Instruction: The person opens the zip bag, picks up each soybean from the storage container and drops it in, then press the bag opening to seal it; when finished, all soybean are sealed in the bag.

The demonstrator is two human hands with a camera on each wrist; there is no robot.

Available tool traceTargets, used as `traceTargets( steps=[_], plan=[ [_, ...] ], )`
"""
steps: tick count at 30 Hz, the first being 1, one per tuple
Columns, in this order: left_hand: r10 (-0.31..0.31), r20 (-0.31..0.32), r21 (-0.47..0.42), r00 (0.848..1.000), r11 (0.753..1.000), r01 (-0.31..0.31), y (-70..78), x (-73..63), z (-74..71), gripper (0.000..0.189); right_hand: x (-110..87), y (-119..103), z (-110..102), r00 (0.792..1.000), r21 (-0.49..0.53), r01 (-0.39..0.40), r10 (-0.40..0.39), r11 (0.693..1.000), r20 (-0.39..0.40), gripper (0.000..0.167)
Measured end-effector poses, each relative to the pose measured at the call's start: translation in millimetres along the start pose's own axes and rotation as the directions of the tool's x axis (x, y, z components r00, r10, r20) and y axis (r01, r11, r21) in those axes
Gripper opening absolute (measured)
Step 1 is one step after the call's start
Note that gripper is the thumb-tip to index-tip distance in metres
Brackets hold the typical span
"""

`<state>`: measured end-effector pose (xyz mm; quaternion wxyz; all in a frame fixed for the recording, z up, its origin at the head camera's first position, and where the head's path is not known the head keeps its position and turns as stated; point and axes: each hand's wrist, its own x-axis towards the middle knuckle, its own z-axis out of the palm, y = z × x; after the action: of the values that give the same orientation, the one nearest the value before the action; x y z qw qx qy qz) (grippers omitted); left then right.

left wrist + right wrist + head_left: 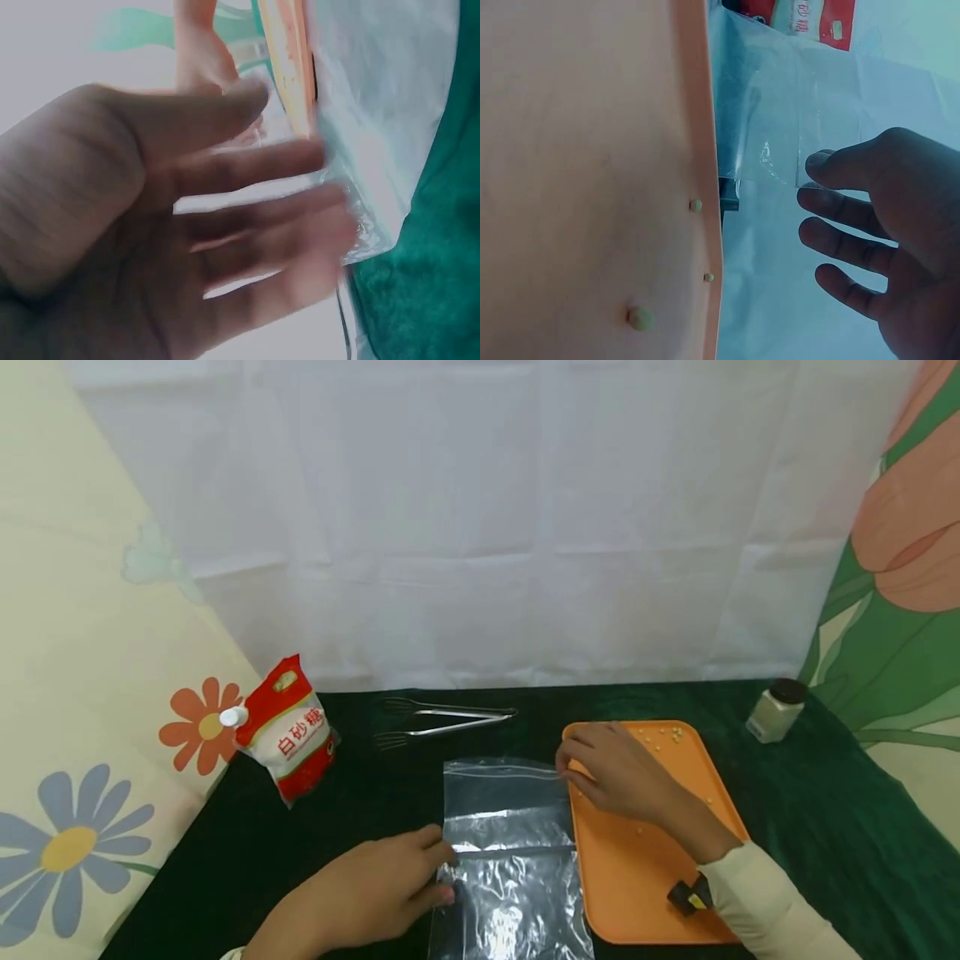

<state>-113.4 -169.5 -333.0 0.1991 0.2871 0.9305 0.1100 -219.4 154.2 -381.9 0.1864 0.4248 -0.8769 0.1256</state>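
A clear zip bag [513, 818] lies flat on the dark green cloth, its zip end away from me. My right hand [618, 772] reaches across the orange tray [626, 868] and pinches the bag's far right corner. In the right wrist view, that corner of the bag [769, 120] is between thumb and index finger [836, 206], the other fingers spread. Beside the bag's left edge is my left hand [375, 885]; its blurred fingers [255, 169] are fairly straight and grip nothing. Several small pale round beans [677, 733] lie scattered on the tray.
Metal tongs [457, 722] lie behind the bag. At the back left stands a red and white sugar bag [292, 735] with a white spout. A small jar [777, 710] with a black lid is at the back right. White cloth [487, 527] hangs behind the table.
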Motion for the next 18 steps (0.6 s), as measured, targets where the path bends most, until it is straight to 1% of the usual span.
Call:
traceTargets(
  steps=[1, 2, 3, 5, 6, 7, 8, 9, 10, 11, 13, 14, 16, 18],
  plan=[
    [0.022, -0.080, 0.017, 0.997, 1.000, -0.020, -1.3, 3.2, -3.0, 0.035, -0.5, -1, 0, 1.000, 0.002, 0.004, -0.004, 1.000, 0.002, 0.013],
    [0.046, -0.168, 0.048, 0.985, 0.998, -0.038, -3.5, 7.3, -5.1, 0.037, -1.0, -1, 1, 1.000, 0.002, 0.006, -0.006, 1.000, 0.004, 0.013],
    [0.062, -0.255, 0.078, 0.965, 0.996, -0.043, -5.5, 11.8, -7.1, 0.039, -1.3, -2, 1, 1.000, 0.002, 0.008, -0.008, 1.000, 0.001, 0.013],
    [0.098, -0.396, 0.142, 0.913, 0.989, -0.044, -11.9, 24.8, -9.1, 0.047, -2.5, -1, 0, 1.000, -0.003, 0.008, -0.008, 1.000, -0.009, 0.014],
    [0.116, -0.447, 0.164, 0.887, 0.985, -0.046, -15.3, 30.8, -9.1, 0.051, -2.8, -1, -1, 1.000, -0.002, 0.012, -0.012, 1.000, -0.016, 0.014],
    [0.137, -0.484, 0.175, 0.865, 0.983, -0.057, -19.0, 36.6, -8.6, 0.054, -2.9, -1, -2, 1.000, 0.001, 0.019, -0.019, 1.000, -0.023, 0.014],
    [0.157, -0.507, 0.185, 0.848, 0.980, -0.071, -22.7, 41.7, -7.6, 0.056, -2.8, -1, -2, 0.999, 0.004, 0.028, -0.028, 1.000, -0.030, 0.014],
    [0.173, -0.519, 0.186, 0.837, 0.979, -0.087, -26.2, 46.5, -6.1, 0.056, -2.8, -1, -2, 0.999, 0.010, 0.037, -0.036, 0.999, -0.036, 0.014],
    [0.195, -0.525, 0.188, 0.829, 0.976, -0.110, -29.5, 52.7, -4.6, 0.054, -3.8, -1, -3, 0.998, 0.014, 0.043, -0.042, 0.999, -0.042, 0.013],
    [0.204, -0.527, 0.181, 0.825, 0.975, -0.126, -33.2, 55.9, -1.7, 0.051, -3.2, -2, -2, 0.998, 0.023, 0.052, -0.051, 0.998, -0.042, 0.013],
    [0.215, -0.521, 0.150, 0.826, 0.976, -0.159, -39.3, 61.2, 2.9, 0.044, -2.9, -3, 1, 0.998, 0.037, 0.060, -0.059, 0.998, -0.034, 0.011],
    [0.216, -0.516, 0.132, 0.829, 0.976, -0.172, -42.0, 63.8, 4.6, 0.040, -3.0, -4, 2, 0.998, 0.042, 0.059, -0.058, 0.997, -0.027, 0.011],
    [0.207, -0.512, 0.085, 0.834, 0.978, -0.190, -46.0, 68.5, 5.4, 0.033, -3.1, -4, 3, 0.999, 0.045, 0.051, -0.051, 0.998, -0.012, 0.010],
    [0.187, -0.518, 0.040, 0.835, 0.980, -0.195, -49.0, 73.1, 3.7, 0.028, -2.6, -3, 2, 0.999, 0.041, 0.037, -0.037, 0.998, -0.004, 0.010]
  ],
)
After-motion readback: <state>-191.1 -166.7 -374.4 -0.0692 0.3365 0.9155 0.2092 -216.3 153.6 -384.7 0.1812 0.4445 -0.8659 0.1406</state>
